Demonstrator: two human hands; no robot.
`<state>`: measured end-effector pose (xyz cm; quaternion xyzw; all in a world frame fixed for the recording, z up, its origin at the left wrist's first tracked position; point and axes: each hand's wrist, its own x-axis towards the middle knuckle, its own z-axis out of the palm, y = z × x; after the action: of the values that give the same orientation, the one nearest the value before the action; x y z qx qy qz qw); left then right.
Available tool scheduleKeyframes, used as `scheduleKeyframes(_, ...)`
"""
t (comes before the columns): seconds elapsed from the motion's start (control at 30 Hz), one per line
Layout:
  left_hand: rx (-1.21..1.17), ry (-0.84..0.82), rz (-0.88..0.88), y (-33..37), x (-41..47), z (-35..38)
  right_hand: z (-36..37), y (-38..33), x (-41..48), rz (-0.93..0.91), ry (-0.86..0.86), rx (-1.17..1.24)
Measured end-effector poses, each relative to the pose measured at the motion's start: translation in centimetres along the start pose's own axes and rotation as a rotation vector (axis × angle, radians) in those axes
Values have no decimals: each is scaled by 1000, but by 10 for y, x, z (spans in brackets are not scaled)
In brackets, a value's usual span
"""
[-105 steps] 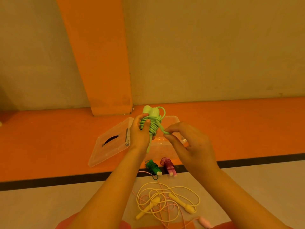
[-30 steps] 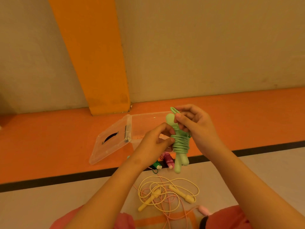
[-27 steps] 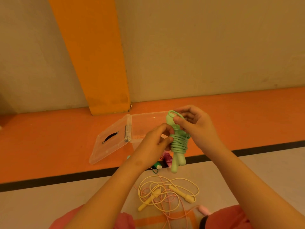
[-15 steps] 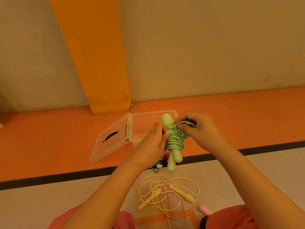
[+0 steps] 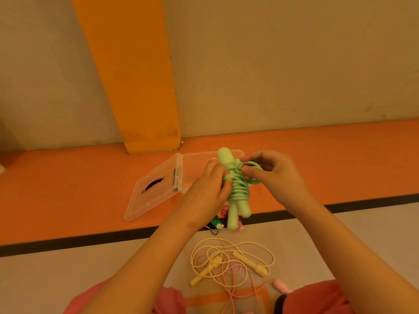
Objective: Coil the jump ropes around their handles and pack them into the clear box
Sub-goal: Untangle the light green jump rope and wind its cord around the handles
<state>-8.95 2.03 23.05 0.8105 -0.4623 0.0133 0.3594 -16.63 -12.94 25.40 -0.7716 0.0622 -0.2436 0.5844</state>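
light green rope bundle (image 5: 238,189) flipped handle-ends down, right hand (image 5: 273,175) drawing loop sideways

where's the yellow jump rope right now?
Head view, lower centre: the yellow jump rope lies uncoiled on the pale floor, tangled with the pink rope, nearer the person than the black line and below the green jump rope.

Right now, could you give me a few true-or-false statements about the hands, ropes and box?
1. The left hand and right hand both hold the pale green jump rope wound round its handles. True.
2. The yellow jump rope is coiled neatly round its handles. False: it lies loose on the floor.
3. The clear plastic box has its lid shut. False: the lid lies open.
4. A dark green coiled rope lies on the floor outside the box. True.
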Motion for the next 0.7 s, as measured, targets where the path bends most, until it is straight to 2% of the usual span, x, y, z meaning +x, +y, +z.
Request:
scheduleKeyframes(0.13, 11, 21, -29, -1, 0, -2, 4, 1, -1, 13, -5, 38)
scheduleKeyframes(0.3, -96, -11, -72, 0, -1, -3, 7, -1, -2, 1, -3, 125)
scheduleKeyframes(0.43, -128, -77, -80, 8, -5, 1, 11, -3, -1, -43, -48, -23)
scheduleKeyframes(0.6, -185, -3, -49, 3, -5, 1, 4, -7, 1, -61, -73, -186)
scheduleKeyframes(0.7, -142, 57, -5, 3, -7, 3, 2, -7, 1, -1, -114, -136)
